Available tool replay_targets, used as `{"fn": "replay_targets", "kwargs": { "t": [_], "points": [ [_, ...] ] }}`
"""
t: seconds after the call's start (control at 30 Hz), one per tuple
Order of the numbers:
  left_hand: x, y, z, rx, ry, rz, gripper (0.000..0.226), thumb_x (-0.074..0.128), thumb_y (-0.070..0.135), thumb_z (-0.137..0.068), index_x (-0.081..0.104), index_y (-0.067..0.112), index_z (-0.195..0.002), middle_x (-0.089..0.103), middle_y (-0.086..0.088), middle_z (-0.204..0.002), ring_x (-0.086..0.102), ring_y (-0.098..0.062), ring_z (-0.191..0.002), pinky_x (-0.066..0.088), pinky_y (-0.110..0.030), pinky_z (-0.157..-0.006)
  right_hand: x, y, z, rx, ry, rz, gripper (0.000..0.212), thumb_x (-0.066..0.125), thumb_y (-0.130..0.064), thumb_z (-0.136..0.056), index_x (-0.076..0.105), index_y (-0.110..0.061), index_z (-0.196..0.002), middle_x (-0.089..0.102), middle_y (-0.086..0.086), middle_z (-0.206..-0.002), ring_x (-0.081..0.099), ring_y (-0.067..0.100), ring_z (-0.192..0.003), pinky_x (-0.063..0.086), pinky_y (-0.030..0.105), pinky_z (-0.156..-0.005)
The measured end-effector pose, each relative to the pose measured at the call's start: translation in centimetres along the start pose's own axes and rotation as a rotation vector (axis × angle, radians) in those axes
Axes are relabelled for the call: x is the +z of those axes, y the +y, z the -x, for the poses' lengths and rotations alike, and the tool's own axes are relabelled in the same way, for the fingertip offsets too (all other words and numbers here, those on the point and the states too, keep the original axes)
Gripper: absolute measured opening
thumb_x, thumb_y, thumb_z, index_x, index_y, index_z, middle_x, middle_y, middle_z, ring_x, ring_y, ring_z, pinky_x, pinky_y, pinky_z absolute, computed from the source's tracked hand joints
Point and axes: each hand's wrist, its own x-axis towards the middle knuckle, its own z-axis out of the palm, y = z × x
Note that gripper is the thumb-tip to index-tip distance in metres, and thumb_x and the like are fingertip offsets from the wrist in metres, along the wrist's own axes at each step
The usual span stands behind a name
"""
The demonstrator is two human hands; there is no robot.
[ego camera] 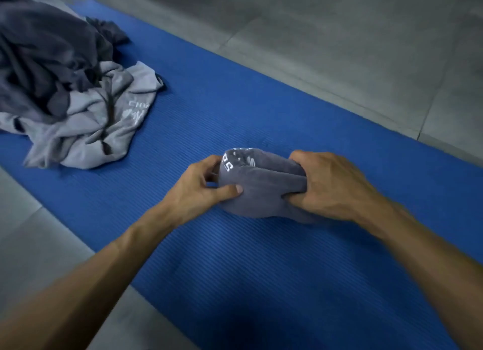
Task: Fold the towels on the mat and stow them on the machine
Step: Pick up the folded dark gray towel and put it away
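The folded towel lies lengthwise from nine to three o'clock, left hand and right hand pinching opposite ends.

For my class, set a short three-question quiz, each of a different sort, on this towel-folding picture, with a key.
1. True or false: both hands grip the folded grey towel.
2. Where does the pile of unfolded towels lie? A) on the blue mat's far left part B) on the bare floor at right C) between the arms
3. Fill in: the folded towel shows white ____ near the left hand.

Key
1. True: the left hand pinches one end, and the right hand curls round the other.
2. A
3. lettering
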Motion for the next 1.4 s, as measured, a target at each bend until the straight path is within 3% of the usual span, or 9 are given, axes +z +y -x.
{"fn": "replay_targets", "kwargs": {
  "t": [0.1, 0.23, 0.3, 0.47, 0.6, 0.83, 1.07, 1.27, 1.4],
  "points": [
    [0.4, 0.0, 0.5, -0.073, 0.098, -0.178, 0.046, 0.076, 0.051, -0.070, 0.064, 0.026, -0.107, 0.070, 0.008, -0.096, 0.068, -0.010, -0.090, 0.055, -0.037, -0.086, 0.1, -1.0, 1.5, 0.127, 0.036, 0.027, 0.031, 0.063, -0.042, -0.076, 0.042, -0.021, -0.083, 0.050, -0.008, -0.071, 0.053, 0.023, -0.069, 0.044, 0.036, -0.060],
    [1.1, 3.6, 3.2, -0.056, 0.153, -0.477, 0.021, 0.070, 0.040, -0.082, 0.063, 0.024, -0.094, 0.068, 0.011, -0.078, 0.065, -0.008, -0.078, 0.051, -0.021, -0.074, -0.6, -3.6, 5.2, 0.313, 0.070, 0.000, 0.034, 0.065, -0.041, -0.076, 0.045, -0.018, -0.091, 0.053, -0.001, -0.080, 0.052, 0.032, -0.077, 0.036, 0.035, -0.063],
    [0.6, 7.3, 5.1, -0.029, 0.099, -0.569, 0.018, 0.068, 0.040, -0.081, 0.063, 0.024, -0.088, 0.066, 0.013, -0.071, 0.065, -0.013, -0.075, 0.052, -0.028, -0.075, -3.1, -5.0, 7.4, 0.400, 0.114, -0.037, 0.037, 0.067, -0.040, -0.075, 0.046, -0.016, -0.095, 0.059, 0.006, -0.091, 0.057, 0.035, -0.086, 0.036, 0.036, -0.065],
    [-0.6, 16.2, 10.0, 0.008, -0.057, -0.681, 0.022, 0.056, 0.049, -0.073, 0.059, 0.030, -0.085, 0.068, 0.008, -0.080, 0.067, -0.020, -0.080, 0.054, -0.040, -0.078, -10.3, -9.5, 13.4, 0.510, 0.149, -0.113, 0.037, 0.068, -0.038, -0.076, 0.043, -0.017, -0.094, 0.062, 0.008, -0.099, 0.058, 0.036, -0.091, 0.035, 0.035, -0.067],
    [-1.2, 26.0, 13.4, 0.069, -0.120, -0.765, 0.018, 0.063, 0.042, -0.077, 0.061, 0.026, -0.086, 0.067, 0.009, -0.079, 0.067, -0.020, -0.081, 0.053, -0.037, -0.073, -20.1, -13.1, 19.5, 0.615, 0.200, -0.122, 0.041, 0.069, -0.041, -0.076, 0.037, -0.019, -0.090, 0.060, 0.006, -0.097, 0.059, 0.035, -0.087, 0.035, 0.033, -0.065],
    [3.1, 41.3, 19.5, 0.137, -0.129, -0.816, 0.020, 0.068, 0.036, -0.082, 0.064, 0.021, -0.096, 0.064, 0.005, -0.094, 0.062, -0.018, -0.090, 0.048, -0.030, -0.075, -31.7, -14.3, 30.1, 0.736, 0.330, -0.224, 0.043, 0.068, -0.046, -0.078, 0.046, -0.016, -0.100, 0.060, 0.004, -0.098, 0.060, 0.031, -0.087, 0.046, 0.036, -0.068],
    [12.1, 54.9, 29.1, 0.077, -0.068, -0.880, 0.022, 0.064, 0.041, -0.084, 0.061, 0.025, -0.099, 0.061, 0.006, -0.096, 0.061, -0.017, -0.091, 0.048, -0.030, -0.079, -41.9, -11.6, 44.4, 0.738, 0.385, -0.277, 0.039, 0.066, -0.044, -0.079, 0.047, -0.017, -0.098, 0.061, 0.002, -0.100, 0.060, 0.029, -0.090, 0.038, 0.031, -0.066],
    [18.7, 65.3, 35.3, -0.001, -0.004, -0.849, 0.022, 0.064, 0.044, -0.083, 0.059, 0.028, -0.096, 0.060, 0.007, -0.091, 0.061, -0.017, -0.086, 0.049, -0.030, -0.073, -52.3, -8.5, 55.0, 0.690, 0.390, -0.236, 0.036, 0.067, -0.042, -0.078, 0.045, -0.019, -0.096, 0.062, 0.002, -0.104, 0.061, 0.031, -0.097, 0.042, 0.034, -0.069],
    [21.9, 72.0, 36.7, -0.017, 0.013, -0.838, 0.024, 0.063, 0.047, -0.083, 0.059, 0.028, -0.098, 0.060, 0.010, -0.092, 0.061, -0.015, -0.085, 0.044, -0.027, -0.069, -59.1, -6.4, 59.0, 0.685, 0.417, -0.230, 0.033, 0.067, -0.038, -0.078, 0.040, -0.021, -0.088, 0.060, 0.001, -0.093, 0.061, 0.029, -0.088, 0.039, 0.031, -0.065]
  ]
}}
